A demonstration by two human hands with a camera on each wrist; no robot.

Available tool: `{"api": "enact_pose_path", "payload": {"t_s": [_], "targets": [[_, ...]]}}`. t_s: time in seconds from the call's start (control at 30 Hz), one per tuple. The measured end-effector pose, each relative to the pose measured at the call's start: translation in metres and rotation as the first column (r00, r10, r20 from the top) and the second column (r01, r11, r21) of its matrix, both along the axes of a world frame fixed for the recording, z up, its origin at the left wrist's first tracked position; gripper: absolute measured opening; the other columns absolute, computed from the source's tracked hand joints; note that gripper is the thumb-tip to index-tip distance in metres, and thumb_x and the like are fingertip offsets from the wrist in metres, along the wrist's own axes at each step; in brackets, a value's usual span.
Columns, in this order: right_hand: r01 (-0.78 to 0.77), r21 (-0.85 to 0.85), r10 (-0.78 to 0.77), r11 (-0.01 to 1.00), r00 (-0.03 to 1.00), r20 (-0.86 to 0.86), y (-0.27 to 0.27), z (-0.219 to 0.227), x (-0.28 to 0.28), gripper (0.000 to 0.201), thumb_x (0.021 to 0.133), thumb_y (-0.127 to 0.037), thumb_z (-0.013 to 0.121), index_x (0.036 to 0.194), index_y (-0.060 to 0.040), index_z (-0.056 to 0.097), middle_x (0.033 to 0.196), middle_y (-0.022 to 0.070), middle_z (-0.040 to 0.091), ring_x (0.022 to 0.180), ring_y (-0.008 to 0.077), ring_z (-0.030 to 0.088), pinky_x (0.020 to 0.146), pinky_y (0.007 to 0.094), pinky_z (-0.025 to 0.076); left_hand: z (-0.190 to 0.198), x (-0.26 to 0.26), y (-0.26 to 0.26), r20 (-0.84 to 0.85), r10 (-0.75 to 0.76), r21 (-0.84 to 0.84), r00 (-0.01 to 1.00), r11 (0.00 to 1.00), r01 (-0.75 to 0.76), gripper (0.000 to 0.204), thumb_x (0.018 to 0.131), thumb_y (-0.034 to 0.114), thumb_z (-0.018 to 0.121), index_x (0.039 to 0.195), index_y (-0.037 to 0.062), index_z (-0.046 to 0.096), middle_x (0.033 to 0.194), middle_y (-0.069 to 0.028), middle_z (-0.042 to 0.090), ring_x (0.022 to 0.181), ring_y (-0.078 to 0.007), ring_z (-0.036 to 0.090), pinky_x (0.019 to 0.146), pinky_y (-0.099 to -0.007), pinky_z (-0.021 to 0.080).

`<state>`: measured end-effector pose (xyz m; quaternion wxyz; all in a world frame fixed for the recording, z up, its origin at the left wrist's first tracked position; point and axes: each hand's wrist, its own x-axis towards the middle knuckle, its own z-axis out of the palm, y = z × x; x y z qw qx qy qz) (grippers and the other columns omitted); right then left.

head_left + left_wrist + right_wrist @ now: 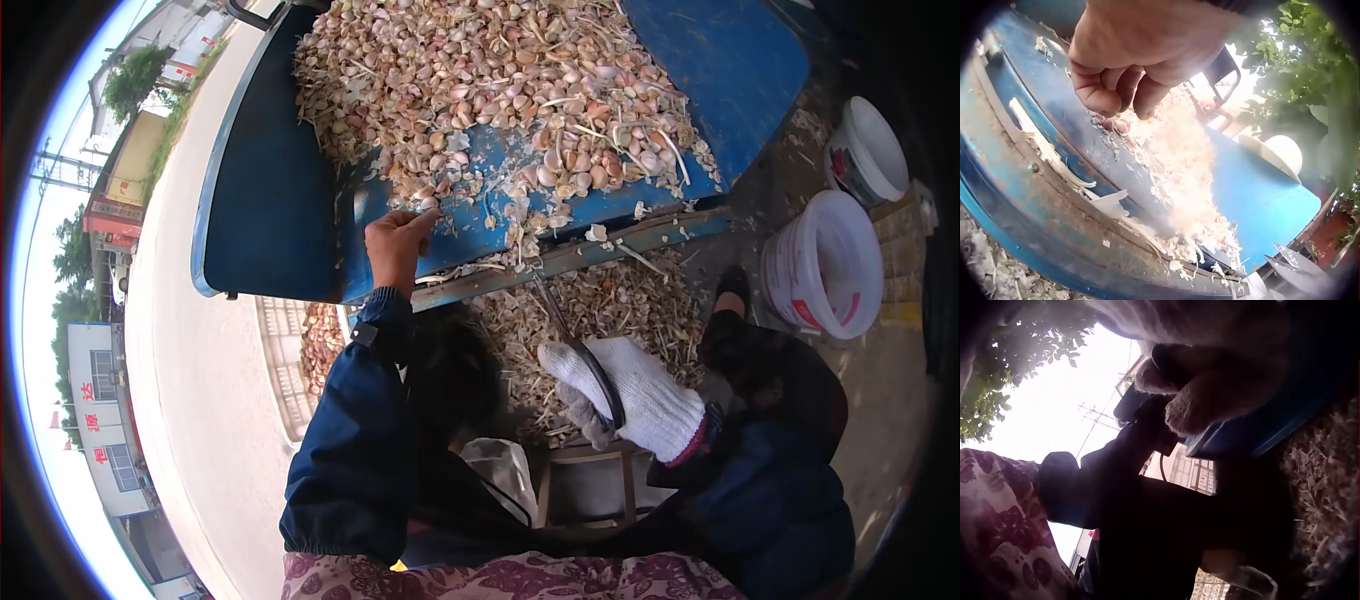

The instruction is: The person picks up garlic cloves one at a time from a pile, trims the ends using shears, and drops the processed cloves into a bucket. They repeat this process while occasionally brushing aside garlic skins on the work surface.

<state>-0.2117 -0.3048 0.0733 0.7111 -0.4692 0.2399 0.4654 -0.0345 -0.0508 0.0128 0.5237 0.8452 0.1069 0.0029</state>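
A blue metal tray (700,60) bears a large heap of garlic cloves (490,90) mixed with dry skins and stalks. My bare left hand (397,245) is at the tray's near left edge, fingers curled down right at a few cloves (1119,125). Whether a clove is between those fingertips I cannot tell. In a white knitted glove, my right hand (640,385) grips a thin, dark, curved tool (590,360) below the tray's front rim (580,258). The tool's far end reaches up to that rim. In the right wrist view the gloved fingers (1194,409) look dark and curled.
Under the tray lies a pile of dry garlic skins (640,310). Two white buckets, the nearer bucket (825,265) and one behind it, stand at right. A pale plastic crate (285,365) with cloves sits at lower left. Loose stalks and skins (1041,144) lie along the rim.
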Motion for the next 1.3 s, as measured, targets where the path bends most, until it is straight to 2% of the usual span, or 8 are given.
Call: {"api": "enact_pose_path", "payload": {"t_s": [0.23, 0.27, 0.5, 0.6, 0.67, 0.8, 1.1, 1.3], "targets": [[0.047, -0.069, -0.037, 0.997, 0.991, 0.130, -0.004, 0.009, 0.002, 0.049, 0.085, -0.048, 0.067, 0.064, -0.0067, 0.053, 0.050, 0.0004, 0.048, 0.038, 0.0108, 0.049, 0.033, 0.0245, 0.037, -0.020, 0.027, -0.013, 0.175, 0.004, 0.401, 0.985, 0.913, -0.074, 0.026, 0.068, 0.017, 0.079, 0.069, -0.0058, 0.067, 0.056, -0.0095, 0.063, 0.053, -0.0156, 0.063, 0.053, -0.0291, 0.050], [0.003, -0.054, 0.002, 0.999, 0.994, 0.106, -0.008, 0.012, 0.005, 0.042, 0.088, -0.042, 0.066, 0.086, -0.0010, 0.057, 0.061, 0.0026, 0.052, 0.045, 0.0096, 0.050, 0.035, 0.0220, 0.042, -0.020, 0.027, -0.013, 0.188, -0.029, 0.457, 0.982, 0.887, -0.061, 0.024, 0.069, 0.014, 0.079, 0.068, -0.0062, 0.066, 0.056, -0.0104, 0.064, 0.052, -0.0165, 0.064, 0.053, -0.0291, 0.051], [0.020, -0.027, -0.015, 0.999, 0.986, 0.168, -0.010, 0.012, 0.003, 0.044, 0.087, -0.044, 0.067, 0.086, -0.0012, 0.056, 0.064, 0.0024, 0.052, 0.047, 0.0084, 0.050, 0.037, 0.0209, 0.041, -0.012, 0.028, -0.007, 0.047, -0.099, 0.352, 0.994, 0.933, 0.076, 0.025, 0.073, 0.018, 0.076, 0.071, -0.0056, 0.068, 0.055, -0.0129, 0.063, 0.045, -0.0179, 0.062, 0.049, -0.0295, 0.050], [-0.008, -0.038, 0.014, 0.999, 0.988, 0.157, -0.008, 0.016, 0.002, 0.044, 0.087, -0.044, 0.067, 0.083, -0.0019, 0.055, 0.066, 0.0021, 0.052, 0.048, 0.0078, 0.050, 0.038, 0.0205, 0.041, -0.009, 0.026, -0.005, 0.020, -0.160, 0.515, 0.987, 0.848, 0.127, 0.022, 0.076, 0.017, 0.070, 0.074, -0.0049, 0.069, 0.055, -0.0132, 0.063, 0.047, -0.0172, 0.063, 0.051, -0.0307, 0.051], [-0.027, -0.053, 0.036, 0.998, 0.983, 0.177, -0.006, 0.013, 0.001, 0.044, 0.088, -0.044, 0.066, 0.080, -0.0023, 0.055, 0.064, 0.0017, 0.051, 0.047, 0.0075, 0.050, 0.039, 0.0204, 0.041, -0.015, 0.026, 0.002, 0.194, -0.326, 0.664, 0.925, 0.738, 0.121, 0.020, 0.076, 0.014, 0.064, 0.077, -0.0055, 0.069, 0.056, -0.0160, 0.062, 0.050, -0.0224, 0.064, 0.056, -0.0342, 0.052], [-0.032, -0.073, 0.049, 0.997, 0.971, 0.236, -0.005, 0.010, 0.002, 0.043, 0.089, -0.044, 0.065, 0.077, -0.0030, 0.055, 0.062, 0.0009, 0.051, 0.047, 0.0073, 0.050, 0.039, 0.0204, 0.041, -0.010, 0.020, 0.013, 0.024, -0.186, 0.491, 0.982, 0.858, 0.150, 0.018, 0.074, 0.011, 0.062, 0.078, -0.0044, 0.069, 0.063, -0.0188, 0.065, 0.062, -0.0297, 0.066, 0.064, -0.0373, 0.052], [-0.041, -0.130, 0.073, 0.991, 0.964, 0.257, 0.001, 0.008, 0.008, 0.043, 0.089, -0.043, 0.064, 0.074, -0.0038, 0.055, 0.060, -0.0010, 0.049, 0.046, 0.0078, 0.049, 0.039, 0.0218, 0.041, -0.017, 0.009, 0.015, 0.305, -0.270, 0.531, 0.913, 0.844, 0.073, 0.017, 0.077, 0.002, 0.059, 0.091, -0.0005, 0.069, 0.086, -0.0193, 0.067, 0.079, -0.0329, 0.067, 0.072, -0.0381, 0.051], [0.005, -0.050, 0.011, 0.999, 0.948, 0.318, -0.007, 0.009, 0.005, 0.046, 0.088, -0.045, 0.065, 0.071, -0.0036, 0.055, 0.058, -0.0004, 0.050, 0.046, 0.0076, 0.050, 0.039, 0.0223, 0.040, -0.017, -0.004, 0.010, 0.238, -0.641, 0.679, 0.730, 0.647, 0.348, 0.020, 0.074, -0.006, 0.062, 0.091, 0.0012, 0.070, 0.086, -0.0129, 0.067, 0.075, -0.0274, 0.067, 0.067, -0.0321, 0.051]]}}
